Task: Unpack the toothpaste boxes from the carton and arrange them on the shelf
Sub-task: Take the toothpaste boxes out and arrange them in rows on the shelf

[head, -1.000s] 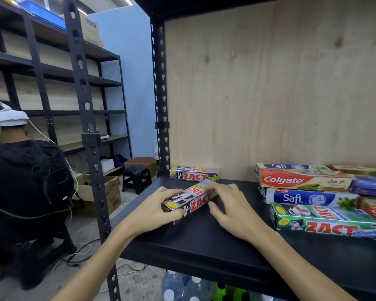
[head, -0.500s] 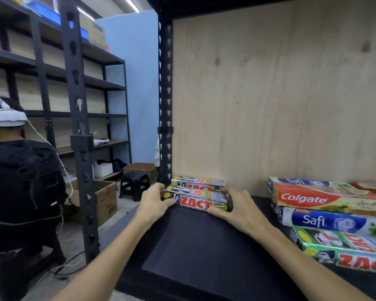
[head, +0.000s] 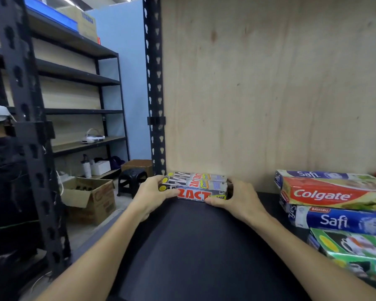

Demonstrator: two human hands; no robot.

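Two silver Zact toothpaste boxes lie side by side at the back left of the black shelf (head: 200, 246), against the plywood back. The front Zact box (head: 194, 193) is held at both ends: my left hand (head: 152, 195) grips its left end with the thumb along the front, and my right hand (head: 237, 197) grips its right end. The rear Zact box (head: 195, 176) touches the front one. To the right lies a group of boxes: a Colgate box (head: 332, 194), Safi boxes (head: 339, 220) and a green Zact box (head: 352, 250).
A black upright post (head: 153, 83) stands at the shelf's back left corner. Beyond it on the floor are an open cardboard carton (head: 89, 198), a small black stool (head: 131, 178) and another rack. A person in black (head: 4, 192) is at the far left.
My hands carried the front Zact box from the shelf's front to the back and laid it flush against the rear Zact box. My view came closer to the shelf.
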